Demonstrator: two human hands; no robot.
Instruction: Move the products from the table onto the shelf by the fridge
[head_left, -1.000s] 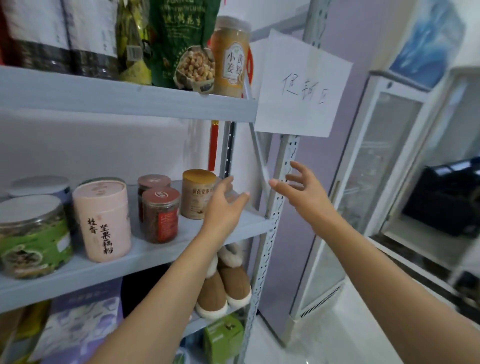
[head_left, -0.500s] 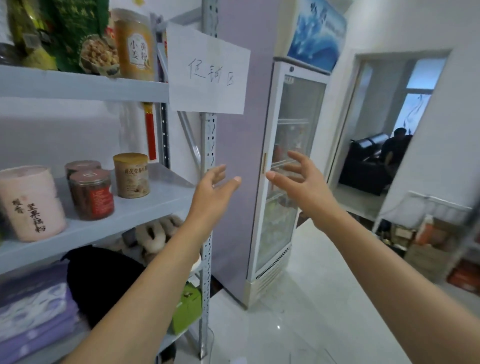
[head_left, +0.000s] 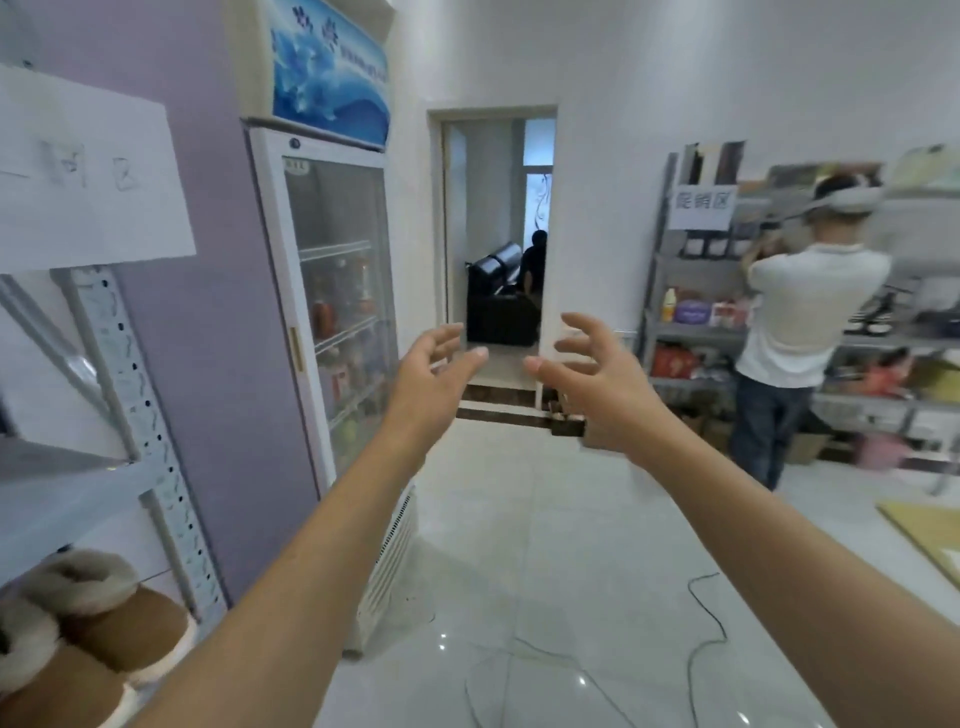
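Note:
My left hand (head_left: 434, 376) and my right hand (head_left: 602, 379) are both stretched out in front of me at chest height, fingers spread and relaxed, holding nothing. The grey metal shelf (head_left: 124, 395) stands at the far left edge, only its right upright and a bare board showing. Beside it is the glass-door fridge (head_left: 337, 312) against the purple wall. No product from the table is in view.
A paper sign (head_left: 88, 171) hangs on the shelf. Fur-lined boots (head_left: 88, 639) sit on its lower board. A person in a white shirt (head_left: 800, 322) stands at another shelf (head_left: 691, 338) on the right. A doorway (head_left: 498, 249) lies ahead. Cables (head_left: 701, 639) trail over the tiled floor.
My view has swung to the right, away from the shelf with its jars and toward the room. Both hands stay raised and empty in front of me.

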